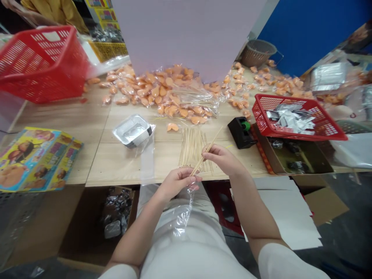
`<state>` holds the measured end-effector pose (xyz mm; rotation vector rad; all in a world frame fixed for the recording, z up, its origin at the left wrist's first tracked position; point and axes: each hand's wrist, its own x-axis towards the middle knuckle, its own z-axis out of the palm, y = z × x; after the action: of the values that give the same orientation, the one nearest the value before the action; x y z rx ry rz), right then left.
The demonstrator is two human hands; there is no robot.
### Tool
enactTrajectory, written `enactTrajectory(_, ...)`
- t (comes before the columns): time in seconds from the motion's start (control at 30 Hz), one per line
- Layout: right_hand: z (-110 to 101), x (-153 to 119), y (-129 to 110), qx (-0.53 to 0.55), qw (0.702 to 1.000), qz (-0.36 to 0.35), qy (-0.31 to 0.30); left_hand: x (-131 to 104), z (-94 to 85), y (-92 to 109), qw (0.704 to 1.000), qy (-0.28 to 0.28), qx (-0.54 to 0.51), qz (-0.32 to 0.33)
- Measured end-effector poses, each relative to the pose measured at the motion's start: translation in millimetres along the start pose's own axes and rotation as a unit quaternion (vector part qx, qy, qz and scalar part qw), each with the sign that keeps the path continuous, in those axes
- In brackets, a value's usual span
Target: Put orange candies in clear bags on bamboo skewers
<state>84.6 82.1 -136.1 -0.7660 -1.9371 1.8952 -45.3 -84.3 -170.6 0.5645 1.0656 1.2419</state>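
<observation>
My left hand (177, 182) is closed on the mouth of a clear plastic bag (183, 217), which hangs down over my lap. A few thin wooden skewers (209, 145) slant up from the bag's mouth, and my right hand (222, 158) pinches them partway along. Their lower ends sit at my left fingers; how deep they reach into the bag I cannot tell. Just beyond both hands, a spread of loose wooden skewers (190, 145) lies on the wooden table (122, 162).
Bagged orange pieces (157, 91) heap along the back. Foil trays (133, 130) stand left, beside a printed box (37, 159) and a red basket (43, 66). To the right are a black tape dispenser (241, 131) and a red basket of sachets (299, 116).
</observation>
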Motion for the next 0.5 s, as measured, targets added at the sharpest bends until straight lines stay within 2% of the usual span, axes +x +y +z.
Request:
enactTrajectory(0.1,2,0,1,-0.011,0.996,0.025,-0.086,1,1.3,-2,1.000,-0.005,0.003,0.009)
enactTrajectory(0.17,4,0,4,-0.025,0.994,0.019,-0.104,3,1.1,-5,1.000,-0.007,0.009,0.023)
enactTrajectory(0.2,5,1,5,-0.027,0.996,0.002,-0.079,4,0.8,-6,1.000,-0.007,0.011,0.026)
enactTrajectory(0.27,4,4,7,-0.014,0.998,-0.064,0.027,5,0.5,-8,1.000,-0.004,0.013,0.020)
enactTrajectory(0.33,2,6,6,0.006,0.982,-0.140,0.128,5,1.4,-8,1.000,-0.005,0.013,0.012)
enactTrajectory(0.37,2,6,4,0.001,0.975,-0.167,0.145,5,2.3,-7,1.000,-0.008,0.012,0.010)
enactTrajectory(0.4,3,4,1,-0.020,0.974,-0.183,0.133,4,3.4,-6,1.000,-0.011,0.008,0.009)
enactTrajectory(0.43,5,2,-2,-0.053,0.976,-0.187,0.095,4,4.6,-5,1.000,-0.013,0.000,0.011)
enactTrajectory(0.5,12,-7,-8,-0.128,0.976,-0.175,-0.011,3,6.8,-2,1.000,-0.013,-0.022,0.018)
